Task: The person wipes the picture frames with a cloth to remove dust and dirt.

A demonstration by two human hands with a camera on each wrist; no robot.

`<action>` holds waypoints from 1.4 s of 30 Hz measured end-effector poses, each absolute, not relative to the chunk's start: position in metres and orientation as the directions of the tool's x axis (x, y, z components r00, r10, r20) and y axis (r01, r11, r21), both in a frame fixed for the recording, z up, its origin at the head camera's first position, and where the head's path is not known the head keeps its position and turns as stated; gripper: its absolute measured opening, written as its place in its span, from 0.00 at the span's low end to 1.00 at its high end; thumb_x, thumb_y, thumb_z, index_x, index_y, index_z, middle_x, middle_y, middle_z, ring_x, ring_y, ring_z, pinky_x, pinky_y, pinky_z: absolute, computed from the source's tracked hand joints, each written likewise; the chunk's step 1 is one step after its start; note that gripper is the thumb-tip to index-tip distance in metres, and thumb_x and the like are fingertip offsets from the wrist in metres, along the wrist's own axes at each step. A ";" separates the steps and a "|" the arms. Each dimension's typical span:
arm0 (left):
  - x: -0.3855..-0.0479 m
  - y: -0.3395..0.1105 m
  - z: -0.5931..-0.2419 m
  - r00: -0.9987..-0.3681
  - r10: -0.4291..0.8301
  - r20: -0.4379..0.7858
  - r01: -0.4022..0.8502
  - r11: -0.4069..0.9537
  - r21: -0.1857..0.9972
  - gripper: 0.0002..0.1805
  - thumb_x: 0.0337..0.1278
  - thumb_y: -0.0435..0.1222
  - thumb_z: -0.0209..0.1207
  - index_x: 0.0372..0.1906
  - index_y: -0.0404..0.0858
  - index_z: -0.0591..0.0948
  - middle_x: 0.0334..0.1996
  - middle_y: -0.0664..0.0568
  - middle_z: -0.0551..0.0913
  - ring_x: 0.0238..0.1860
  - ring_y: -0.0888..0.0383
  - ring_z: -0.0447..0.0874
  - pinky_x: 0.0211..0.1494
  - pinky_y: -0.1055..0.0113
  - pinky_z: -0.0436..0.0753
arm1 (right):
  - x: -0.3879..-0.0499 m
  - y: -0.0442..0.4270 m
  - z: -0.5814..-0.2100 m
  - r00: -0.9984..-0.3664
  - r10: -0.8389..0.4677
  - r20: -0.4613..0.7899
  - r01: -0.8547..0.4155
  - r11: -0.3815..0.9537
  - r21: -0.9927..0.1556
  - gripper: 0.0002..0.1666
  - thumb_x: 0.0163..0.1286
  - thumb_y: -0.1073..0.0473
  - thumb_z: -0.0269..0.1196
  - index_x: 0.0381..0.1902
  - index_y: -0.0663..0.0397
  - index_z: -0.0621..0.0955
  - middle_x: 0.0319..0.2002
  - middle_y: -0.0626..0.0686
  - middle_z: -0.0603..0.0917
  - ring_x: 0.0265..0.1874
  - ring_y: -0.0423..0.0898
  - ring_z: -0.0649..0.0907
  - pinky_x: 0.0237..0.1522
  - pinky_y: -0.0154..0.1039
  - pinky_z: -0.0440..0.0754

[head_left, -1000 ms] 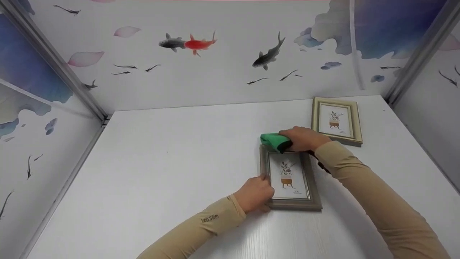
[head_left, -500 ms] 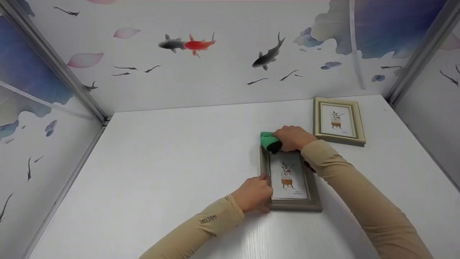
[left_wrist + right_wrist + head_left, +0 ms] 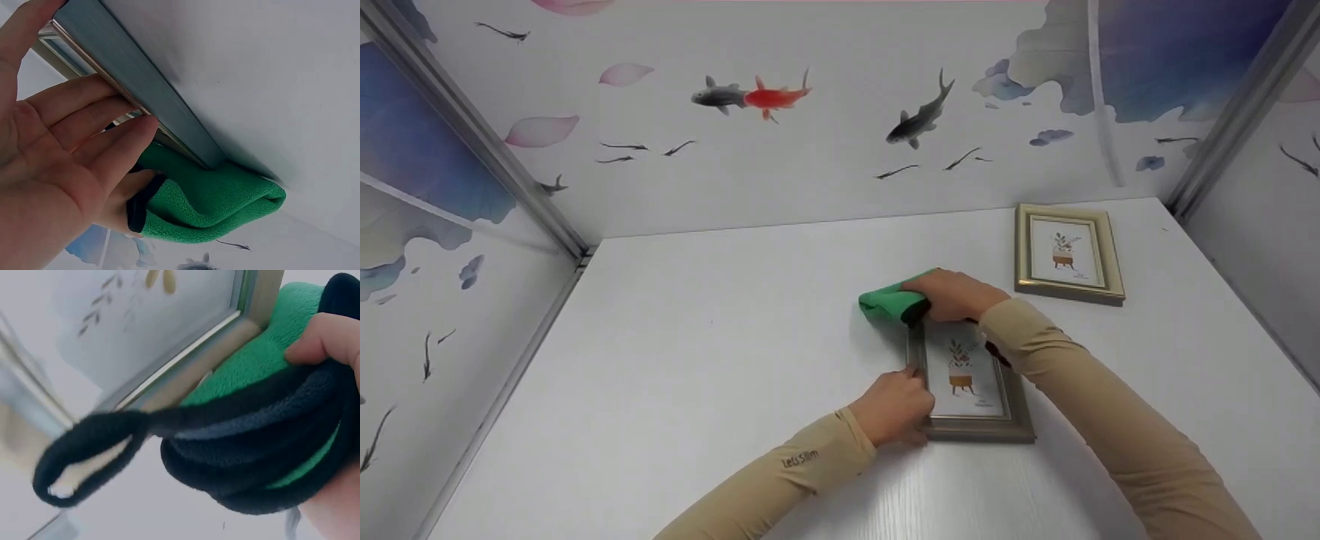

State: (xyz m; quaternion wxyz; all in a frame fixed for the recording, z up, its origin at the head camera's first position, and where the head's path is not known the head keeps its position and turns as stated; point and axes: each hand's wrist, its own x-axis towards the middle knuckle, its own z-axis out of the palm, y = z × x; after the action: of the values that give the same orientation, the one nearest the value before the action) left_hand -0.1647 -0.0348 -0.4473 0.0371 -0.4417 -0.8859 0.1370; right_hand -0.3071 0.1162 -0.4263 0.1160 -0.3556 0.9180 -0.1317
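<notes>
A grey-brown picture frame (image 3: 979,431) with a plant print lies face up on the white table. My left hand (image 3: 894,405) grips its lower left side, and the left wrist view shows fingers (image 3: 84,107) over the frame's edge. My right hand (image 3: 958,294) holds a folded green cloth (image 3: 889,301) with dark trim at the frame's far left corner. In the left wrist view the cloth (image 3: 225,199) covers that corner and extends past it. The cloth's dark hanging loop (image 3: 93,450) dangles in the right wrist view. My right hand and the cloth hide most of the frame's far edge.
A gold picture frame (image 3: 1110,255) with a similar print lies at the back right of the white table (image 3: 735,360). Walls printed with fish and petals (image 3: 622,73) stand at the back and sides, joined by metal corner posts (image 3: 1222,112).
My right hand has moved left along the frame's far edge with the green cloth, which now sticks out past the far left corner. My left hand stays nearly still on the frame.
</notes>
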 end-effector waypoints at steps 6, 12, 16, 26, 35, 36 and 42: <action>-0.163 -0.033 -0.449 -0.597 0.802 -0.022 0.762 0.559 -0.327 0.19 0.37 0.58 0.72 0.23 0.49 0.85 0.23 0.58 0.81 0.31 0.62 0.77 0.29 0.71 0.80 | -0.311 0.144 -0.425 -0.761 -0.634 -0.139 -0.560 0.749 -0.353 0.21 0.64 0.64 0.64 0.56 0.56 0.79 0.48 0.56 0.82 0.47 0.54 0.78 0.53 0.55 0.73; -0.164 -0.034 -0.451 -0.600 0.800 -0.014 0.757 0.561 -0.334 0.20 0.37 0.59 0.72 0.24 0.48 0.86 0.27 0.55 0.82 0.31 0.61 0.78 0.29 0.71 0.81 | -0.304 0.169 -0.422 -0.804 -0.581 -0.127 -0.535 0.799 -0.274 0.21 0.63 0.63 0.66 0.53 0.62 0.79 0.45 0.60 0.82 0.44 0.57 0.78 0.50 0.57 0.74; -0.164 -0.036 -0.451 -0.598 0.802 -0.016 0.760 0.560 -0.329 0.19 0.37 0.59 0.72 0.24 0.48 0.85 0.26 0.56 0.81 0.30 0.61 0.77 0.28 0.71 0.81 | -0.294 0.173 -0.425 -0.803 -0.592 -0.063 -0.567 0.793 -0.221 0.17 0.60 0.67 0.68 0.47 0.64 0.79 0.40 0.61 0.82 0.40 0.57 0.80 0.46 0.56 0.76; -0.165 -0.037 -0.449 -0.613 0.789 -0.037 0.767 0.584 -0.268 0.19 0.36 0.58 0.73 0.25 0.48 0.85 0.23 0.58 0.81 0.29 0.60 0.77 0.28 0.69 0.79 | -0.277 0.147 -0.436 -0.661 -0.750 0.037 -0.739 0.641 -0.206 0.29 0.52 0.77 0.69 0.53 0.56 0.80 0.44 0.56 0.83 0.42 0.52 0.82 0.46 0.51 0.79; -0.165 -0.036 -0.452 -0.613 0.790 -0.025 0.761 0.581 -0.287 0.20 0.36 0.59 0.72 0.25 0.48 0.84 0.24 0.59 0.81 0.29 0.60 0.77 0.29 0.70 0.78 | -0.267 0.145 -0.439 -0.534 -0.844 0.053 -0.842 0.524 -0.131 0.33 0.52 0.73 0.72 0.57 0.54 0.79 0.49 0.57 0.83 0.46 0.55 0.82 0.44 0.52 0.81; -0.165 -0.036 -0.452 -0.611 0.791 -0.024 0.763 0.581 -0.285 0.20 0.37 0.59 0.72 0.24 0.48 0.84 0.23 0.59 0.80 0.30 0.60 0.77 0.28 0.70 0.78 | -0.266 0.148 -0.439 -0.533 -0.844 0.065 -0.843 0.523 -0.123 0.31 0.52 0.73 0.72 0.55 0.54 0.79 0.46 0.57 0.83 0.44 0.54 0.82 0.42 0.51 0.81; -0.165 -0.035 -0.452 -0.603 0.797 -0.012 0.768 0.576 -0.281 0.19 0.36 0.58 0.73 0.23 0.48 0.85 0.22 0.59 0.81 0.30 0.61 0.77 0.26 0.71 0.78 | -0.259 0.175 -0.439 -0.608 -0.790 0.078 -0.793 0.609 -0.018 0.19 0.52 0.74 0.70 0.40 0.55 0.79 0.28 0.53 0.80 0.27 0.49 0.79 0.27 0.46 0.79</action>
State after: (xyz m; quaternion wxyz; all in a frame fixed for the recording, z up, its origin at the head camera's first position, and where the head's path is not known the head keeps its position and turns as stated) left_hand -0.1648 -0.0355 -0.4519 0.0577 -0.4416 -0.8859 0.1297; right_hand -0.2591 0.1751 -0.4395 -0.0310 -0.4416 0.8963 -0.0254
